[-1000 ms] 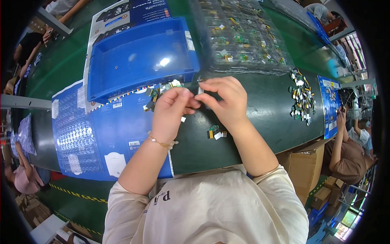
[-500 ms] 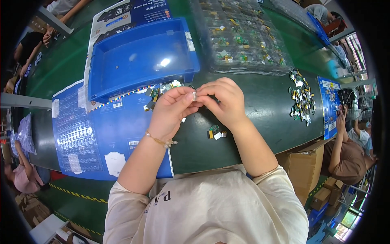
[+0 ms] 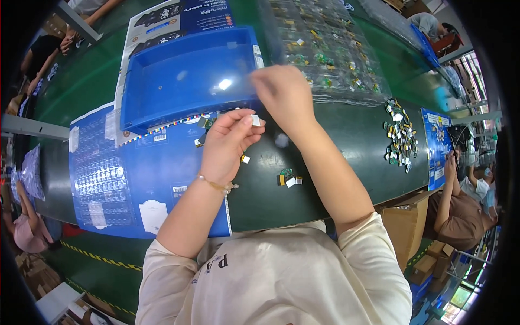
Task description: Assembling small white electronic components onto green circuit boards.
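Note:
My left hand (image 3: pixel 230 138) pinches a small white rectangular piece (image 3: pixel 255 120) between thumb and fingers, above the table. My right hand (image 3: pixel 287 95) is raised by the right end of the blue plastic bin (image 3: pixel 189 89), its fingers smeared by motion; whether they hold anything is not clear. Below it a small pale blur (image 3: pixel 281 141) shows over the dark table, too smeared to name. Partly behind my left hand lie small green, black and white electronic parts (image 3: pixel 206 123). A little cluster of similar parts (image 3: pixel 290 179) rests below my right forearm's left side.
Clear compartment trays (image 3: pixel 325 54) filled with small parts stand at the back. A larger pile of parts (image 3: pixel 401 135) lies to the right. On the left, a clear blister sheet (image 3: pixel 103 184) sits on blue printed card (image 3: pixel 162 208). A cardboard box (image 3: pixel 406 227) stands at the right edge; co-workers sit around.
My right hand has left my left hand and moved up and away toward the bin's right end. My left hand stays in place, the white piece now showing plainly. A pale blur has appeared.

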